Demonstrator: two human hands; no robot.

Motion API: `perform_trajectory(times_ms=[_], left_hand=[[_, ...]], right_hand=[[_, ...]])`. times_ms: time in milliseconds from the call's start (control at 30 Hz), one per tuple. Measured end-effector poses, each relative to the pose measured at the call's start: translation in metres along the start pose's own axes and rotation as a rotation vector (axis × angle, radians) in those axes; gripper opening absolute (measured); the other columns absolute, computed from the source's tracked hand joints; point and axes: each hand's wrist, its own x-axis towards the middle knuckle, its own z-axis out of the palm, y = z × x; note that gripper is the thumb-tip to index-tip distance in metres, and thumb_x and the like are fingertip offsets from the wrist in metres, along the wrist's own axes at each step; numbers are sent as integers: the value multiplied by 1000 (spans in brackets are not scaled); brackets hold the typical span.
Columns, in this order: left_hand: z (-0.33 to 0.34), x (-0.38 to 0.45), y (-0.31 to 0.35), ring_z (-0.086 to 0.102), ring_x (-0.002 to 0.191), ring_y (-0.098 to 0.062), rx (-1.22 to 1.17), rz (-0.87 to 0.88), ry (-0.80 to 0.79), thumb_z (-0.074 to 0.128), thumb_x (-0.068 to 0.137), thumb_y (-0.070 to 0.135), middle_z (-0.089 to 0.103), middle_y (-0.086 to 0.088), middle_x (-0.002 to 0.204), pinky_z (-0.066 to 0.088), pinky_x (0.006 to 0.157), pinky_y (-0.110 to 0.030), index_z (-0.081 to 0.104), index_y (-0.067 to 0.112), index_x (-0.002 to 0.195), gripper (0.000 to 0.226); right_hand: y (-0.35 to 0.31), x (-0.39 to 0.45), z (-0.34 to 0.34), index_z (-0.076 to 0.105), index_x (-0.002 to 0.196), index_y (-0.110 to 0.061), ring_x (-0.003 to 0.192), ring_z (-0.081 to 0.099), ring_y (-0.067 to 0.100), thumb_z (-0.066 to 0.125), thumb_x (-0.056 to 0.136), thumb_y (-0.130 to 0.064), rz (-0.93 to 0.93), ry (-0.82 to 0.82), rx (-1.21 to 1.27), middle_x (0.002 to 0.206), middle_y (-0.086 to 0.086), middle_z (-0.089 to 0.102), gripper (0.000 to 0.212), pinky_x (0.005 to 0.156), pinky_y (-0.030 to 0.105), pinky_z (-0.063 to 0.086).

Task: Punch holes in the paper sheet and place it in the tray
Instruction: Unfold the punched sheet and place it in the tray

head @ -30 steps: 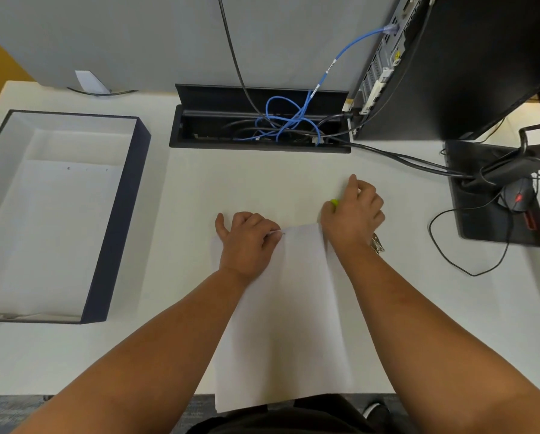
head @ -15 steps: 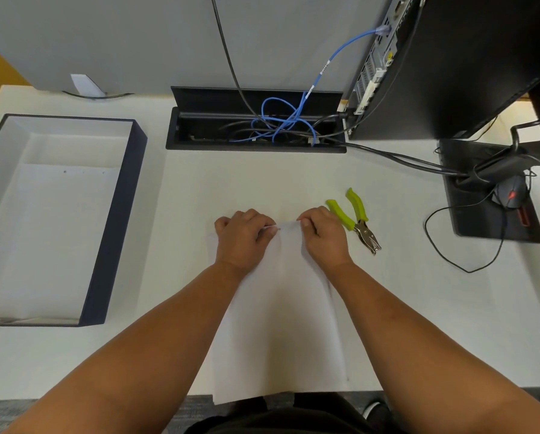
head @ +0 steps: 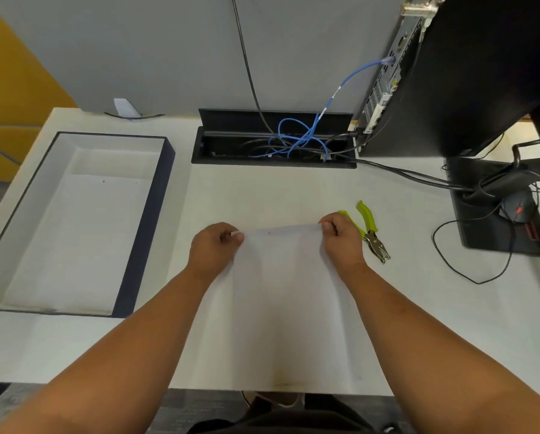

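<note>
A white paper sheet (head: pixel 281 296) lies on the white desk in front of me, its near edge at the desk's front edge. A small punched hole shows near its far edge. My left hand (head: pixel 214 245) pinches the sheet's far left corner. My right hand (head: pixel 340 241) pinches the far right corner and lifts that edge slightly. A green-handled hole punch (head: pixel 370 231) lies on the desk just right of my right hand, untouched. The dark-walled tray (head: pixel 143 220) with a white inside stands at the left, with paper lying in it.
An open black cable box (head: pixel 273 145) with blue and black cables sits at the back centre. A black computer case (head: pixel 469 76) stands at the back right. A black mouse (head: pixel 516 209) rests on a dark pad (head: pixel 497 242) with its cord looping over the desk.
My right hand left the hole punch on the desk and moved to the sheet. Both hands have since spread apart along the sheet's far edge to its corners.
</note>
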Motion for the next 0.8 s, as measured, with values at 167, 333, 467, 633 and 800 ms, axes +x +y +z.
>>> perform_trajectory(times_ms=[167, 333, 467, 633, 800], left_hand=[[4, -28, 11, 66, 85, -14, -490, -203, -87, 66, 89, 28, 69, 3, 96, 55, 77, -28, 64, 16, 110, 24], [7, -43, 17, 66, 95, -12, -540, -157, -92, 62, 92, 23, 68, 5, 107, 53, 79, -28, 61, 24, 112, 20], [-13, -38, 38, 60, 89, -4, -491, -93, 24, 58, 94, 25, 62, 12, 100, 46, 67, -18, 55, 27, 109, 15], [-36, -25, 58, 61, 94, -13, -454, -41, 139, 56, 94, 29, 62, 6, 106, 47, 79, -28, 55, 26, 112, 18], [-53, -24, 85, 62, 93, -13, -450, 51, 236, 56, 93, 28, 64, 4, 104, 52, 80, -30, 57, 23, 111, 19]], right_hand=[[-12, -2, -5, 62, 86, -11, 83, 54, 14, 47, 92, -1, 56, 44, 113, 95, 6, 60, 19, 76, 22, 41], [-29, -5, -13, 62, 85, -25, 76, 53, 7, 51, 93, -9, 51, 78, 199, 86, -5, 59, 21, 74, 24, 43], [-47, -12, -22, 54, 115, -32, 68, 46, 9, 61, 92, -25, 146, 46, 353, 77, -6, 46, 25, 64, 22, 41], [-57, -18, -27, 60, 117, -18, 102, 67, 31, 65, 90, -20, 275, -269, 479, 110, 10, 71, 28, 93, 50, 52], [-86, -22, -28, 66, 114, -15, 94, 70, 27, 60, 93, -9, 131, -157, 488, 106, 7, 73, 22, 73, 35, 57]])
